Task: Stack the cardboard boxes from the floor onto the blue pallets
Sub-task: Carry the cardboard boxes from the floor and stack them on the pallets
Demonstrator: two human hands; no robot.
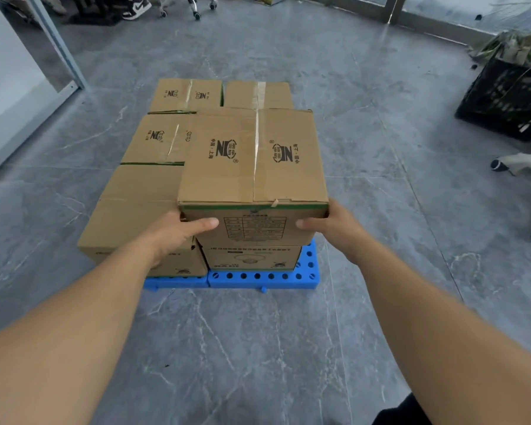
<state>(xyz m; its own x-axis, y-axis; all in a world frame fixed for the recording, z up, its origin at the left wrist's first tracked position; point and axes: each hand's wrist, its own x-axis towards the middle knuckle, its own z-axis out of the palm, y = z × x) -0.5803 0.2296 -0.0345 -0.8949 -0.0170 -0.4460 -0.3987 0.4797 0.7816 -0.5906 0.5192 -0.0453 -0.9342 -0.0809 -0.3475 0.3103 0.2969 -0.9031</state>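
Cardboard makes up the taped box [253, 157] that is gripped at its two near corners, the left hand [178, 231] and right hand [334, 225] each wrapped round a side with the thumb laid across the front, so that the load is kept level. It is held above or on a lower box [252, 256] at the near right of the blue pallets [264, 279]; contact cannot be told. Beside it, more boxes [154, 139] are packed close on the left and behind. A black crate [506, 102] is seen well apart to the right, and nothing is seen in the way.
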